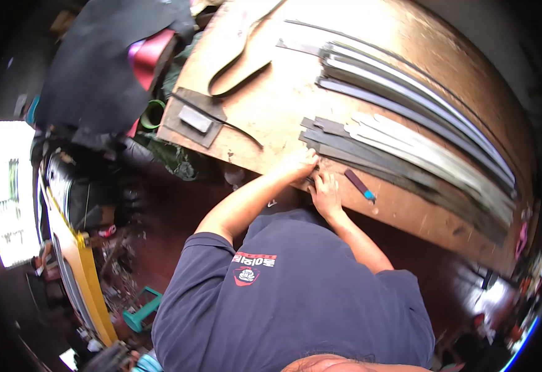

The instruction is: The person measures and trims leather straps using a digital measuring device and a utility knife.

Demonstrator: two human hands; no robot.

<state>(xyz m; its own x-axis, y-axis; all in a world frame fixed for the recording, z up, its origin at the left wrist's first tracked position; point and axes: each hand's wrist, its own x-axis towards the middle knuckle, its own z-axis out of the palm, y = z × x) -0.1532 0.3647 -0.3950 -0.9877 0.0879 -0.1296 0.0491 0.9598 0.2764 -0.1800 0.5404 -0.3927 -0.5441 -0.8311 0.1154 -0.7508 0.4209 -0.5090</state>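
Note:
At the near edge of the wooden table (258,158), my left hand (299,163) has its fingers bent and pressed together. Close beside it, my right hand (327,193) is also closed, with its fingertips near the left ones. Something small and dark shows between them, too small and hidden to name. Just beyond the hands lies a fan of dark flat strips (357,156). A dark-handled tool with a blue end (359,185) rests on the table, right of my right hand.
Pale strips (419,146) and long bundled strips (407,93) cover the table's right side. A curved dark strap (241,79) and a grey plate with a light block (194,119) are at the left. A teal stool (142,310) stands on the floor, lower left.

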